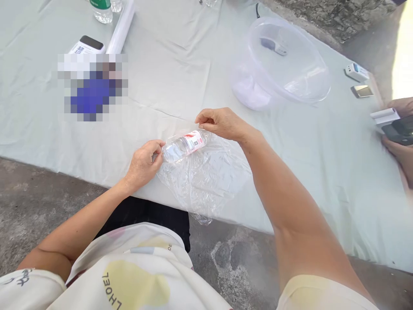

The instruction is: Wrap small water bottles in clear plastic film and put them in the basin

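A small clear water bottle [185, 146] with a red and white label lies on its side on a sheet of clear plastic film [209, 174], near the table's front edge. My left hand [146, 162] is closed at the bottle's base, its thumb and fingertips pinching the film there. At the other end of the bottle, my right hand [222, 122] has its thumb and forefinger pinched on the film, just above the neck. The crumpled film spreads under the bottle and hangs a little over the table edge.
A large clear plastic basin [287, 92] stands tilted at the back right. Back left are a green-labelled water bottle [102, 10], a white device [87, 45] and a long white roll [121, 28]. Another person's hand [400, 153] holds a dark device at the right edge.
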A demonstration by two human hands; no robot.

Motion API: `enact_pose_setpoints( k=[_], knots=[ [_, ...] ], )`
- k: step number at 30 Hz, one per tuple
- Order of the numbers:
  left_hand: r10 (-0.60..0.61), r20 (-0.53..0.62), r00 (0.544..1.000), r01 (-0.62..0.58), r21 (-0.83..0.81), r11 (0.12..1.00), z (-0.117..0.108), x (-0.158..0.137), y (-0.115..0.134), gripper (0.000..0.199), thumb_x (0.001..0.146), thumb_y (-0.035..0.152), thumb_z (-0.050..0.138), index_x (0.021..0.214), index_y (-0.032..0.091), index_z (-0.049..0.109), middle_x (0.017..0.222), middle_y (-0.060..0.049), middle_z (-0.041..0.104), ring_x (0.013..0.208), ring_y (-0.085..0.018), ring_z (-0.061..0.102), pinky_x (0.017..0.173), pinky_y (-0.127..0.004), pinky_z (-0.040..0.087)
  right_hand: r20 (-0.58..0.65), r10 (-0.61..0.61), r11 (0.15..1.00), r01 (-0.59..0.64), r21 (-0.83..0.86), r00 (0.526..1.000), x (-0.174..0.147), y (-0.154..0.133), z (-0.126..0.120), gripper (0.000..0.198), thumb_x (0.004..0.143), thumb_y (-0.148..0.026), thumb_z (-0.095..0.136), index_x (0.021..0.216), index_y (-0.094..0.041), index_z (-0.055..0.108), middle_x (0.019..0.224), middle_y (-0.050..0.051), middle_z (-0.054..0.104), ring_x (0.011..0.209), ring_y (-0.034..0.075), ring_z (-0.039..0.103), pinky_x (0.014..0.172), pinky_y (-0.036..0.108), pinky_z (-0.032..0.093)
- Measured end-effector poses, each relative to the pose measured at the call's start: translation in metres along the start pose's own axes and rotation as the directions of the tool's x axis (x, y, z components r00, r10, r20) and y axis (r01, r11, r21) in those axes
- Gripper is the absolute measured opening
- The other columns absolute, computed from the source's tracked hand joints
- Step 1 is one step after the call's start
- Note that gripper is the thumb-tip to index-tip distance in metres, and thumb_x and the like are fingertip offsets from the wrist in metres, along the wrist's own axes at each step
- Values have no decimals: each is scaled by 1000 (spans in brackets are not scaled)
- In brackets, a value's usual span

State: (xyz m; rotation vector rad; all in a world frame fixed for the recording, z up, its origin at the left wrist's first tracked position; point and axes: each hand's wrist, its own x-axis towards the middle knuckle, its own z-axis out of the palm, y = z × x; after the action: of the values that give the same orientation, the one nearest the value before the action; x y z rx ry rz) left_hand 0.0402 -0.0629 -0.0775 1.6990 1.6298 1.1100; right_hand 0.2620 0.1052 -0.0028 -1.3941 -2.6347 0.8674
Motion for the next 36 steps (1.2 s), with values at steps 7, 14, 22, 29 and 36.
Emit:
enact_pose_setpoints(
  k=[7, 14, 22, 29, 36],
  knots=[
    [199, -67, 978, -202, -36, 979, 4, -10, 4, 11, 91, 17, 53, 83, 22, 58, 109, -5, 75, 101, -16, 72, 90, -34, 58, -29, -187, 982, 188, 9, 982, -52, 21, 4, 30, 82, -29, 65, 110, -24, 73, 121, 6, 71, 96, 22, 67, 83, 37, 55],
    [646, 88, 759, -648, 204, 734, 28, -39, 6, 20, 90, 8, 60, 77, 24, 60, 102, -2, 79, 110, -21, 71, 83, -36, 57, -315, -292, 956, 268, -117, 903, -97, 47, 52, 20, 96, -35, 58, 111, -26, 68, 130, 7, 69, 125, 23, 62, 102, 43, 52],
    [772, 146, 619, -774, 278, 569, 45, -49, 38, 19, 88, 6, 63, 94, 23, 66, 108, -1, 78, 109, -21, 71, 84, -36, 49, -500, -257, 966, 205, -158, 827, -124, 63, 89, 34, 100, -32, 47, 128, -23, 63, 137, 9, 66, 131, 23, 58, 110, 47, 47],
    [673, 315, 669, -736, 158, 658, 66, -51, 46, 29, 95, 8, 50, 110, 27, 66, 102, -1, 79, 106, -18, 70, 89, -38, 44, -724, 23, 998, -57, -23, 690, -178, 32, 120, 27, 98, -36, 50, 113, -23, 68, 120, 11, 72, 112, 25, 66, 93, 44, 55],
    [711, 294, 639, -769, 203, 607, 58, -47, 45, 30, 94, 7, 53, 118, 24, 62, 108, -3, 78, 109, -20, 70, 88, -38, 43, -538, -154, 988, 118, -101, 828, -205, -25, 186, 25, 97, -28, 55, 115, -22, 71, 123, 10, 71, 115, 24, 63, 95, 42, 52]
  ],
)
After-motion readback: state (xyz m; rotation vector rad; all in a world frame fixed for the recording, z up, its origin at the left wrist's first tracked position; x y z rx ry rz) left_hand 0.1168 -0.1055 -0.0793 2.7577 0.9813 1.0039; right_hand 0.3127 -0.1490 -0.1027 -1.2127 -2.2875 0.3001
